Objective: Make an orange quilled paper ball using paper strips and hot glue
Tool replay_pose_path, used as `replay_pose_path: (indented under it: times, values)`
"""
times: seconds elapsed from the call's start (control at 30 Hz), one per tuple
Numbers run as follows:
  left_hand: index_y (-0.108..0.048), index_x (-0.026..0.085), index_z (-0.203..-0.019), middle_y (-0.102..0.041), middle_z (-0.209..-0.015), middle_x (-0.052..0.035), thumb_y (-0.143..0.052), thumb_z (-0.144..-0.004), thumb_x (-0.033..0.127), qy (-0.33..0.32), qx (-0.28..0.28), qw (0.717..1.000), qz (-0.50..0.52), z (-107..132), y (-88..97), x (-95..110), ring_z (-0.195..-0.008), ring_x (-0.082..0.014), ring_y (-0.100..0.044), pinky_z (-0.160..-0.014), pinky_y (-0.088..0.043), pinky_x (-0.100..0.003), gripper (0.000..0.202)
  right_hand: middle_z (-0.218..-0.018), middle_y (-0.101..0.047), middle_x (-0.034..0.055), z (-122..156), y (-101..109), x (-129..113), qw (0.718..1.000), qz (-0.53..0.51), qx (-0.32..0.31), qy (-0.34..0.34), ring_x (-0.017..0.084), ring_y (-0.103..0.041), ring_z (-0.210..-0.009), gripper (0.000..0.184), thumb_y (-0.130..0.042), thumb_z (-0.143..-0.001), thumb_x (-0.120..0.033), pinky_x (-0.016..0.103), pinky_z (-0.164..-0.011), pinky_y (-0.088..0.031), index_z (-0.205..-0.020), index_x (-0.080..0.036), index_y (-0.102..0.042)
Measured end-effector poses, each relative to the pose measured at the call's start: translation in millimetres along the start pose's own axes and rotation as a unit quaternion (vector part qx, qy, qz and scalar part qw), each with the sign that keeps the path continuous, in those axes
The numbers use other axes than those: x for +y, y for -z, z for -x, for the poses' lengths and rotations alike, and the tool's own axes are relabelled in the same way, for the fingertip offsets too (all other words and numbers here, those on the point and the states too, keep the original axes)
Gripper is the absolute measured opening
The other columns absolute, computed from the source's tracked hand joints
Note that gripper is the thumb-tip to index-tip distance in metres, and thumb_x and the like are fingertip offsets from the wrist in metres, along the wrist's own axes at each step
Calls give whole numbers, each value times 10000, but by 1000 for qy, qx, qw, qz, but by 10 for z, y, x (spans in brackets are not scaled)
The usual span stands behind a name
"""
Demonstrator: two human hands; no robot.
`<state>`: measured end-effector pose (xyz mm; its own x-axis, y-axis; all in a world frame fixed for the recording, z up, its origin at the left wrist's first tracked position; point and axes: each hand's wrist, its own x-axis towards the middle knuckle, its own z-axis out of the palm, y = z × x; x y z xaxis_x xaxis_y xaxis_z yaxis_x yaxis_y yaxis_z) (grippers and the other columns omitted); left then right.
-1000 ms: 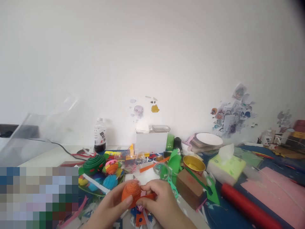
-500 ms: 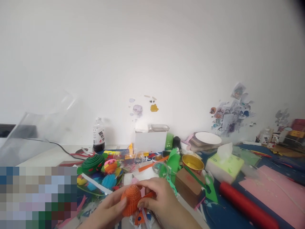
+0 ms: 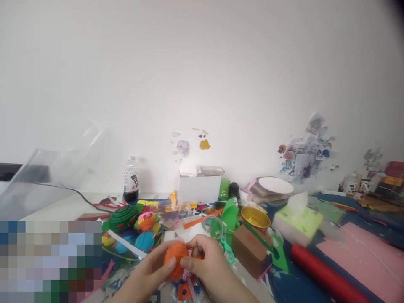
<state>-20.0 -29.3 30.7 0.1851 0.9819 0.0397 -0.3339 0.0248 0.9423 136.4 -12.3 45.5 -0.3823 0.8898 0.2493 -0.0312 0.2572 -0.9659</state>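
A ribbed orange dome of corrugated paper (image 3: pixel 176 257) is held up over the front of the table. My left hand (image 3: pixel 155 263) is wrapped round its left side, thumb in front. Against its right side my right hand (image 3: pixel 211 261) is closed, thumb and finger pinching an orange paper strip (image 3: pixel 197 257), mostly covered by the fingers. Below the hands lie orange, blue and pink paper scraps (image 3: pixel 184 290). Beyond my left hand, a ribbed green dome (image 3: pixel 123 218), a pink-and-orange ball (image 3: pixel 147 221) and a blue paper piece (image 3: pixel 144 240) sit close together.
Green-handled scissors (image 3: pixel 227 250), a brown box (image 3: pixel 249 250) and a gold tin (image 3: pixel 256 217) lie right of the hands. Farther right are a tissue pack (image 3: pixel 298 219), a red roll (image 3: pixel 328 273) and pink sheets (image 3: pixel 362 261). A bottle (image 3: pixel 131 179) stands by the wall.
The orange dome has tilted in my left hand and moved slightly right. My right hand's fingers have come closer over the strip, so less of it shows.
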Motion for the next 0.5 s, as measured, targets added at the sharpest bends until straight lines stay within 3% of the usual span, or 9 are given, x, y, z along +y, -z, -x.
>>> replay_pose_path:
  times: [0.1, 0.23, 0.33, 0.5]
  values:
    - [-669, 175, -855, -698, -761, -49, -703, -607, 471, 18, -9, 999, 25, 22, -43, 16, -745, -208, -633, -685, -484, -300, 387, -511, -466, -61, -14, 29, 16, 1000, -4, -15, -12, 88, -463, -466, 451, -707, -610, -510, 187, -462, -322, -813, -117, -619]
    - [-667, 197, -916, -700, -814, -39, -689, -649, 420, 31, 0, 996, 89, 126, -109, 113, -739, -178, -629, -755, -474, -298, 348, -548, -506, -39, -44, 126, 19, 996, -26, -83, -14, 83, -472, -479, 447, -715, -623, -479, 185, -476, -327, -873, -118, -630]
    - [-665, 215, -927, -697, -805, -29, -686, -663, 392, 35, -28, 992, 121, 160, -106, 147, -692, -156, -615, -736, -475, -295, 318, -540, -491, -47, -73, 158, 37, 997, -36, -74, 1, 59, -415, -453, 412, -734, -618, -454, 173, -456, -295, -836, -121, -625]
    - [-632, 268, -1016, -680, -933, -37, -677, -664, 416, 47, -59, 988, 132, 174, -94, 141, -908, -213, -603, -798, -453, -320, 384, -563, -484, -43, -79, 144, 57, 997, -20, -78, 10, 91, -467, -491, 524, -710, -627, -503, 188, -469, -322, -992, -138, -615]
